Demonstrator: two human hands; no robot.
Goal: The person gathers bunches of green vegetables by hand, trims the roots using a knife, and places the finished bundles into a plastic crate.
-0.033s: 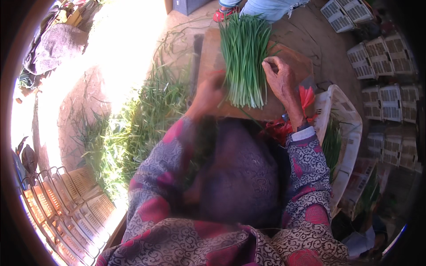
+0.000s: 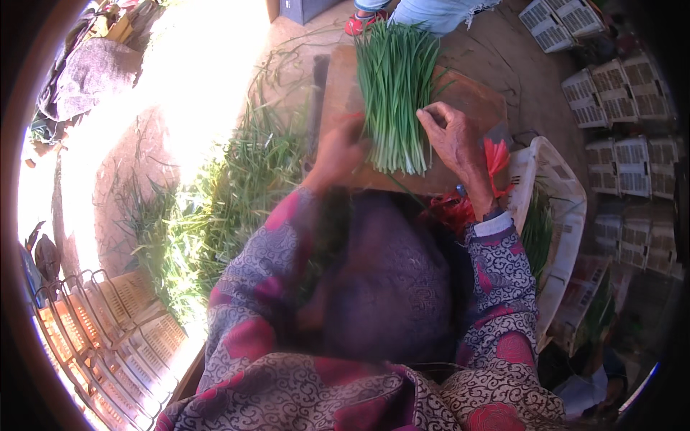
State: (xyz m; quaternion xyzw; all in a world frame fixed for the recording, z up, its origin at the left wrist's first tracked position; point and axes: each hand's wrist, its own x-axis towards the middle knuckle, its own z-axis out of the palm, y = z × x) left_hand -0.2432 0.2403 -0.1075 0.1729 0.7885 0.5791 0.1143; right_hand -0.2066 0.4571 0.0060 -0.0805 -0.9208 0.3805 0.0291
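A thick bunch of long green garlic chives (image 2: 397, 93) lies on a brown board (image 2: 471, 93), its pale cut ends toward me. At the bunch's lower left is my left hand (image 2: 338, 152), blurred and in shade, so its fingers cannot be made out. A bit of red strip (image 2: 351, 116) shows just above that hand. My right hand (image 2: 454, 140) is at the bunch's right edge, thumb and forefinger pinched together. Whatever may be between those fingertips is too small to name. Red plastic strips (image 2: 496, 159) lie beside my right wrist.
Loose leaves and trimmings (image 2: 208, 208) cover the ground at left. A white plastic crate (image 2: 564, 215) with greens stands at my right. Stacked crates (image 2: 622, 93) line the far right; an orange crate (image 2: 93, 345) is at lower left. A person's jeans-clad leg (image 2: 431, 16) is beyond the board.
My right hand has shifted slightly left and toward me, its pinched fingers now closer to the bunch. The left hand has hardly moved.
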